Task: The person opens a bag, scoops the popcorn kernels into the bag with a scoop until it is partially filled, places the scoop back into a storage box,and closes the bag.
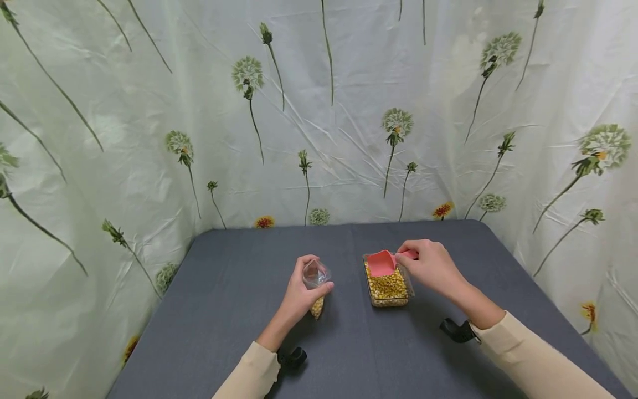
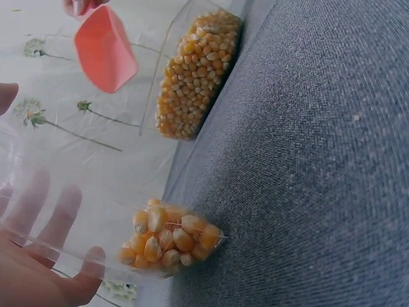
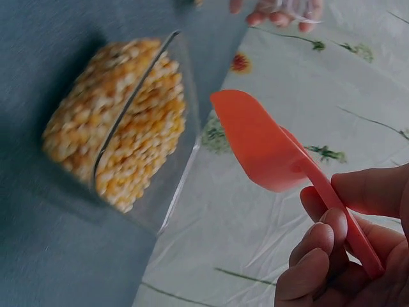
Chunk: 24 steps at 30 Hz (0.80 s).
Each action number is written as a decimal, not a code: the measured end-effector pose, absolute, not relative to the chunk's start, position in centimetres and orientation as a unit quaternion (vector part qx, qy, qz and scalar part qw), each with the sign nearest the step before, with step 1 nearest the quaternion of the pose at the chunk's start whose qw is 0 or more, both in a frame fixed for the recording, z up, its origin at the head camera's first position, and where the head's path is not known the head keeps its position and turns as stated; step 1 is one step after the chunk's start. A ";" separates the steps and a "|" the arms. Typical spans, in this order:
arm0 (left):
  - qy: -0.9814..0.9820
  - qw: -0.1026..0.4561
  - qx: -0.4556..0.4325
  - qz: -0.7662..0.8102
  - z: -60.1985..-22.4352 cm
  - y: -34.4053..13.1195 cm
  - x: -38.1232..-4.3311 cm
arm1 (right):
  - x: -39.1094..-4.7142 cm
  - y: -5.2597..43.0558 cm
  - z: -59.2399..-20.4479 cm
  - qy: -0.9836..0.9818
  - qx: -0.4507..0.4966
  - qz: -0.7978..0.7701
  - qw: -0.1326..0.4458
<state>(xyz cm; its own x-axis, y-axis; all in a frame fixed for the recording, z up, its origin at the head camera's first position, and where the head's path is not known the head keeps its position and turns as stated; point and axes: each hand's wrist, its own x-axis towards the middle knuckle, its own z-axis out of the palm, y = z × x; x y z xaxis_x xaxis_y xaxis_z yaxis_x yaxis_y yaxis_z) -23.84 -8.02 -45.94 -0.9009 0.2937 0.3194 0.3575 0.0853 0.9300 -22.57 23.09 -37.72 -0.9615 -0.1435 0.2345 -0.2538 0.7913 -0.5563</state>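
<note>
Right hand pinches scoop, left hand grips bag; only head view shows sleeves.

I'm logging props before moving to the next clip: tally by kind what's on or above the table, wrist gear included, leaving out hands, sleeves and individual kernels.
Pink scoop: 1
Clear container holding corn kernels: 1
Clear bag holding corn kernels: 1
Black wrist-worn devices: 2
Total: 5
</note>
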 end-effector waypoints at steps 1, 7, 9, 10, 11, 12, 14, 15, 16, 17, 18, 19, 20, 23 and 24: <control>-0.737 0.025 -0.222 -0.638 -46.0 -8.0 -23.9 | -22.6 23.3 -37.8 -0.944 0.104 0.302 0.089; -0.740 0.023 -0.225 -0.633 -46.1 -7.8 -24.4 | -23.1 24.4 -37.8 -0.951 0.096 0.279 0.088; -0.741 0.023 -0.226 -0.632 -46.1 -7.7 -24.5 | -23.2 24.7 -37.8 -0.954 0.096 0.270 0.089; -0.740 0.024 -0.226 -0.633 -46.1 -7.7 -24.6 | -23.3 24.9 -37.7 -0.956 0.094 0.264 0.090; -0.740 0.025 -0.227 -0.633 -46.1 -7.6 -24.6 | -23.4 25.0 -37.7 -0.957 0.095 0.259 0.091; -0.740 0.025 -0.228 -0.633 -46.1 -7.6 -24.7 | -23.4 25.1 -37.6 -0.958 0.097 0.253 0.092; -0.740 0.024 -0.230 -0.632 -46.1 -7.6 -24.7 | -23.5 25.3 -37.5 -0.960 0.100 0.244 0.093; -0.741 0.023 -0.230 -0.631 -46.1 -7.7 -24.8 | -23.6 25.3 -37.4 -0.961 0.102 0.240 0.094; -0.742 0.022 -0.230 -0.630 -46.2 -7.7 -24.8 | -23.6 25.4 -37.3 -0.962 0.104 0.236 0.095; -0.744 0.022 -0.229 -0.627 -46.5 -7.7 -25.0 | -23.7 25.4 -37.3 -0.962 0.106 0.232 0.095; -0.747 0.021 -0.228 -0.625 -46.8 -7.8 -25.2 | -23.7 25.4 -37.3 -0.964 0.107 0.226 0.094; -0.749 0.020 -0.227 -0.622 -47.2 -7.9 -25.3 | -23.7 25.5 -37.3 -0.965 0.108 0.222 0.092; -0.752 0.019 -0.224 -0.619 -47.6 -7.9 -25.5 | -23.7 25.5 -37.3 -0.966 0.109 0.218 0.091; -0.760 0.018 -0.219 -0.612 -48.8 -8.1 -25.8 | -23.7 25.5 -37.4 -0.969 0.111 0.204 0.084; -0.760 0.017 -0.219 -0.612 -49.0 -8.2 -25.8 | -23.7 25.6 -37.5 -0.970 0.111 0.200 0.081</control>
<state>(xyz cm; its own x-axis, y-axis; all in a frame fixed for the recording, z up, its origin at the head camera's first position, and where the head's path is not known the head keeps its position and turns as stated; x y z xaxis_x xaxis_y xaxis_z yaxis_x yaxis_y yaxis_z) -25.81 -8.21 -48.99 -0.9033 0.3124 0.2940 0.3539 0.1553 0.9223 -23.69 25.56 -37.47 -0.9621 -0.1834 0.2018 -0.2483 0.8951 -0.3703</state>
